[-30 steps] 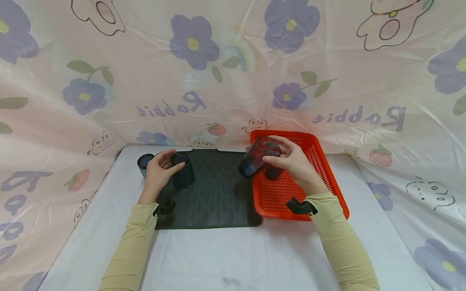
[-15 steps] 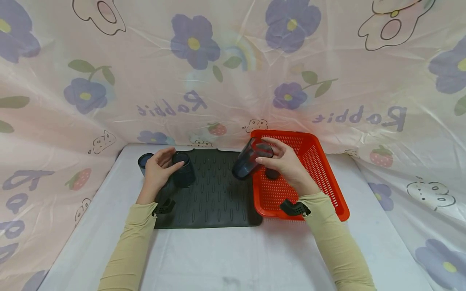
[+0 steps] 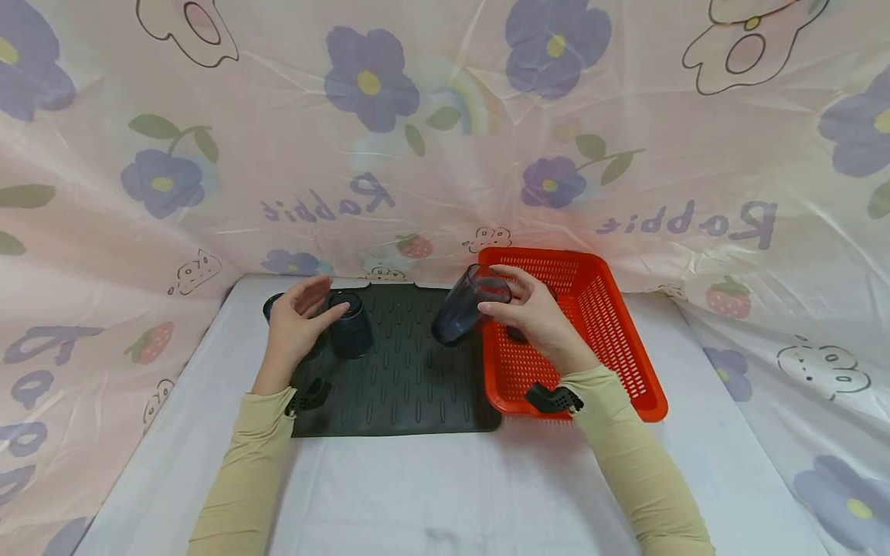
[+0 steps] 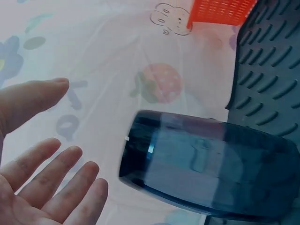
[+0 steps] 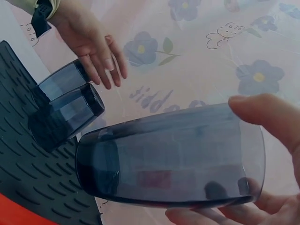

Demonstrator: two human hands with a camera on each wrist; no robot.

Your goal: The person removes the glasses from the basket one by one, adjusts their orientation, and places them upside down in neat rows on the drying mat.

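My right hand (image 3: 538,316) grips a dark tinted drinking glass (image 3: 462,309) near its rim, thumb on one side and fingers on the other. This glass is tilted, its thick base pointing down and left over the right edge of the black ridged mat (image 3: 410,386). At the mat's left end a second glass (image 3: 351,328) stands upside down, base up. A third glass (image 5: 61,82) stands beside it, mostly behind my left hand (image 3: 295,324) in the head view. In the left wrist view my left fingers are spread and apart from the nearest glass (image 4: 201,164).
A red perforated basket (image 3: 626,355) stands right of the mat, overlapping its edge. Inside lies another dark glass (image 3: 515,333), partly hidden by my right hand. A white cloth (image 3: 417,494) covers the table, and a patterned curtain (image 3: 445,170) rises behind and at both sides.
My right hand has carried its glass left, from over the basket towards the mat. My left hand has drawn slightly left, away from the upside-down glass, covering more of the one beside it.
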